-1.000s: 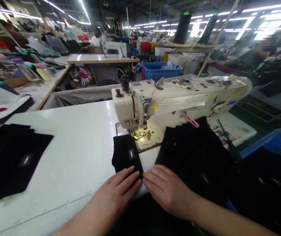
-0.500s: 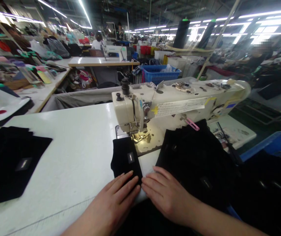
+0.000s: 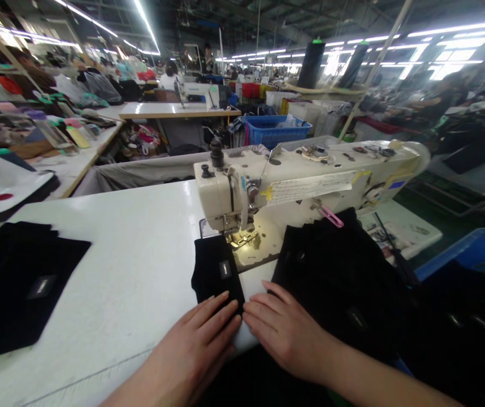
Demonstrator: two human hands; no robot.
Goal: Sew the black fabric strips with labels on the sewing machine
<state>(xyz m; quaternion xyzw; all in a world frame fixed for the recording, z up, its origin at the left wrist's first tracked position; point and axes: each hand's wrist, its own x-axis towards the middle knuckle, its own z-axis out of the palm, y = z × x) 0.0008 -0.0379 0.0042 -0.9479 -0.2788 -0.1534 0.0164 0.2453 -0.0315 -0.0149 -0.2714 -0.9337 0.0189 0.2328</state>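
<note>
A narrow black garment piece (image 3: 211,265) with a small label (image 3: 225,269) lies on the white table, its far end at the sewing machine's presser foot (image 3: 234,237). My left hand (image 3: 202,333) rests on the near part of this piece, fingers stretched out flat and thumb hidden. Against the piece's right edge lie the fingertips of my right hand (image 3: 282,328), its fingers extended and the forefinger somewhat apart. The near end of the cloth is hidden by my hands. A pile of black fabric (image 3: 336,271) spreads just beyond my right hand.
The white sewing machine (image 3: 310,175) stands across the table (image 3: 141,249). More labelled black pieces (image 3: 17,288) lie at left. A blue crate (image 3: 471,249) stands at right, beside dark fabric. Pink-handled snips (image 3: 331,216) hang by the machine. Other people work farther back.
My hands and the garment piece stay almost in place, with at most a tiny shift. The view has tilted slightly.
</note>
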